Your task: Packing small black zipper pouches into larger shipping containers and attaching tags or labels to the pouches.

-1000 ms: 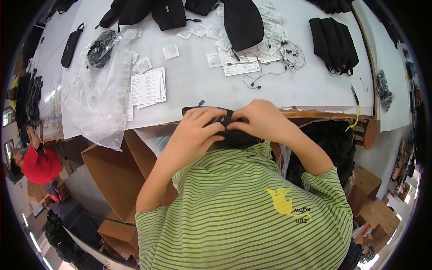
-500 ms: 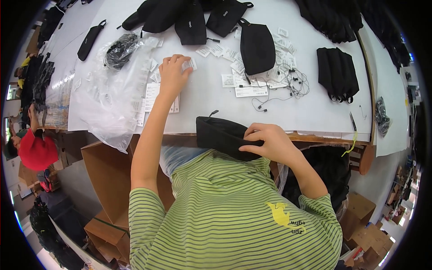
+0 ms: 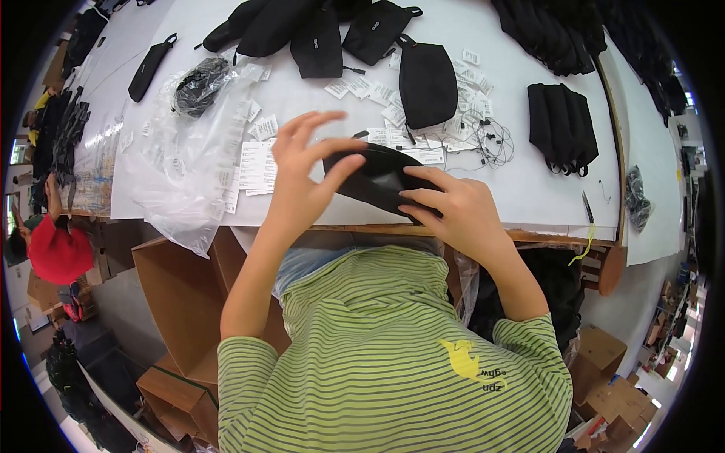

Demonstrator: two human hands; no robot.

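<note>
A black zip pouch [image 3: 370,183] is held up just over the near edge of the table, its mouth spread and a greyish patch showing inside. My right hand [image 3: 457,208] grips its right end, thumb below and fingers on the rim. At the left end, my left hand [image 3: 302,170] has thumb and index finger on the pouch's edge, while its other fingers stretch out above. Beyond my hands lie loose white printed tags [image 3: 264,127] and white printed cards [image 3: 257,167]. Another black pouch [image 3: 428,83] rests on the tags, close to tangled black cords [image 3: 491,143].
Several black pouches [image 3: 317,49] lie along the far side. A clear plastic bag [image 3: 177,166] spreads at left. To the right are stacked black pouches [image 3: 563,124] and a small dark tool with a yellow-green cord [image 3: 587,211]. A cardboard box [image 3: 174,302] stands below the table.
My left hand has come back from the tags to the pouch's left end. The pouch and my right hand have risen away from my body, over the table edge.
</note>
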